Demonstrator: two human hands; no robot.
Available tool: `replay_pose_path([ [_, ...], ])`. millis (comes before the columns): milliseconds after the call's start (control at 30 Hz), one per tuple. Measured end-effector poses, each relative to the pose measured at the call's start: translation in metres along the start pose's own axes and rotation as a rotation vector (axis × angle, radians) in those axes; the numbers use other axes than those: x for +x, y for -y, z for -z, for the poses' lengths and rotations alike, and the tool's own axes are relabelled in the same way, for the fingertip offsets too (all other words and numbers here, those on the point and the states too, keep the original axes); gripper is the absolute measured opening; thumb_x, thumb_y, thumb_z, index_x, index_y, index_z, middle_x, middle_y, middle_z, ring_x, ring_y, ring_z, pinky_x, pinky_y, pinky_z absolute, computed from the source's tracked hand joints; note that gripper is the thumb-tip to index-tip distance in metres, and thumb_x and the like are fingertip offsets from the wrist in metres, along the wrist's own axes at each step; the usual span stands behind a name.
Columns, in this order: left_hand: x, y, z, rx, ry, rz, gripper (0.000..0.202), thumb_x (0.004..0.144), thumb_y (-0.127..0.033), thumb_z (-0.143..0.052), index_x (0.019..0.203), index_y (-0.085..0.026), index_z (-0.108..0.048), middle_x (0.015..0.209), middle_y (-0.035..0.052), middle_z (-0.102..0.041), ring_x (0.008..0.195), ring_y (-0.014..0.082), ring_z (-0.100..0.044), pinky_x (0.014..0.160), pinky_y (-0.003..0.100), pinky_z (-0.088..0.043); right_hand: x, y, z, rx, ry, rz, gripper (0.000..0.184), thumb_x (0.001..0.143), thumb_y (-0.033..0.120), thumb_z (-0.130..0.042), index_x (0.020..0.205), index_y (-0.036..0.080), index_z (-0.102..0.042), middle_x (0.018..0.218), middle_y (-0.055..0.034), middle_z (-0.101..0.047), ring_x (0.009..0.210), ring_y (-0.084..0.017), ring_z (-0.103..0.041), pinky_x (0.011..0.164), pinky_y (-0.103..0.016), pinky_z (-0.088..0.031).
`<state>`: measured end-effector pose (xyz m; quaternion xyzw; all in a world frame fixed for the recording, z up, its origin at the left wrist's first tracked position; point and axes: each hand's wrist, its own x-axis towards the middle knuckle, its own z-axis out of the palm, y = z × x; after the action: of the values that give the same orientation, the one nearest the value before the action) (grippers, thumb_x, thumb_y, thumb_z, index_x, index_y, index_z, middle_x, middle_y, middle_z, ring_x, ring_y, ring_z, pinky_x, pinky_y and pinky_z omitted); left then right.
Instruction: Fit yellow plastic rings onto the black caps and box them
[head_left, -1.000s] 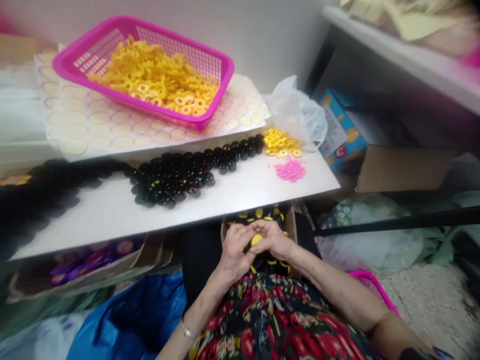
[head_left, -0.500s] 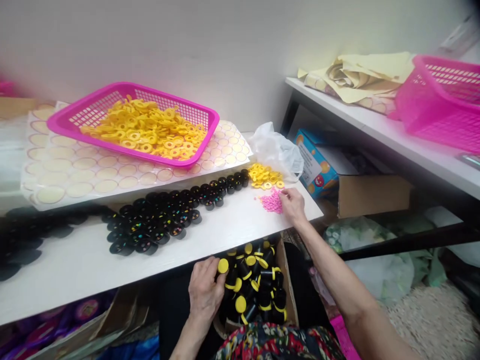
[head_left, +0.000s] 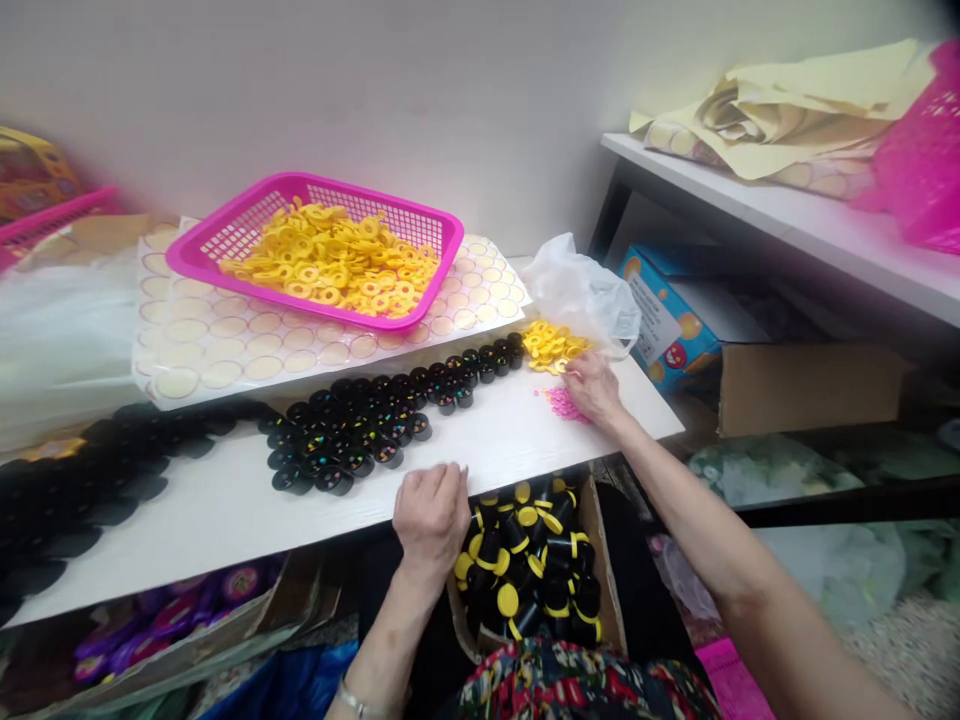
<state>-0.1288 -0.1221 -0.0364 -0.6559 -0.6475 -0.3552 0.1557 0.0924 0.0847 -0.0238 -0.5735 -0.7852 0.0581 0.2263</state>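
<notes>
My left hand (head_left: pixel 431 515) is closed in a fist at the table's front edge, above the box; what is inside its fingers is hidden. My right hand (head_left: pixel 596 390) has its fingertips pressed together at the near edge of a pile of yellow rings (head_left: pixel 553 345); I cannot make out what they pinch. Partly under that hand lies a heap of small pink pieces (head_left: pixel 562 402). Below the table edge, a cardboard box (head_left: pixel 609 590) holds many black containers with yellow caps (head_left: pixel 508 599). Rows of open black cups (head_left: pixel 360 440) with colourful bits inside stand on the table.
A pink basket (head_left: pixel 420 318) full of yellow rings rests on sticker sheets (head_left: pixel 300 350) at the back. Beside it is a clear plastic bag (head_left: pixel 585 290). A side shelf (head_left: pixel 765 225) and an open blue carton (head_left: pixel 664 310) are at the right. Purple items (head_left: pixel 176 610) sit below the table.
My right hand has moved from the pink pieces to the yellow rings. My left hand has risen to the table edge and turned over; the yellow-capped container it held no longer shows. The view has shifted.
</notes>
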Motion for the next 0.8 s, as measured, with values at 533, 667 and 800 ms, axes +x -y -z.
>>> replay_pose_path([
  [533, 0.083, 0.016, -0.062, 0.149, 0.146, 0.139, 0.018, 0.077, -0.017, -0.050, 0.069, -0.020, -0.066, 0.117, 0.0112, -0.056, 0.110, 0.0315, -0.039, 0.078, 0.043, -0.032, -0.018, 0.059, -0.012, -0.250, 0.219, 0.246, 0.027, 0.081, 0.008, -0.037, 0.084, 0.014, -0.063, 0.096, -0.0130, -0.057, 0.090, -0.024, -0.042, 0.067, -0.033, -0.029],
  [667, 0.086, 0.009, -0.049, 0.117, 0.217, 0.076, 0.017, 0.076, -0.016, -0.051, 0.069, -0.020, -0.067, 0.117, 0.0090, -0.056, 0.108, 0.0305, -0.039, 0.077, 0.043, -0.034, -0.038, 0.073, -0.009, -0.164, 0.366, 0.352, 0.022, 0.084, 0.013, -0.039, 0.086, 0.018, -0.061, 0.087, -0.0073, -0.057, 0.081, -0.020, -0.045, 0.064, -0.030, -0.028],
  [800, 0.082, -0.002, -0.037, 0.018, 0.344, -0.037, 0.017, 0.076, -0.016, -0.052, 0.067, -0.020, -0.066, 0.114, 0.0070, -0.057, 0.104, 0.0270, -0.042, 0.079, 0.040, -0.038, -0.064, 0.076, -0.014, -0.104, 0.372, 0.439, 0.022, 0.087, 0.016, -0.040, 0.081, 0.018, -0.061, 0.080, -0.0059, -0.057, 0.076, -0.018, -0.045, 0.064, -0.028, -0.029],
])
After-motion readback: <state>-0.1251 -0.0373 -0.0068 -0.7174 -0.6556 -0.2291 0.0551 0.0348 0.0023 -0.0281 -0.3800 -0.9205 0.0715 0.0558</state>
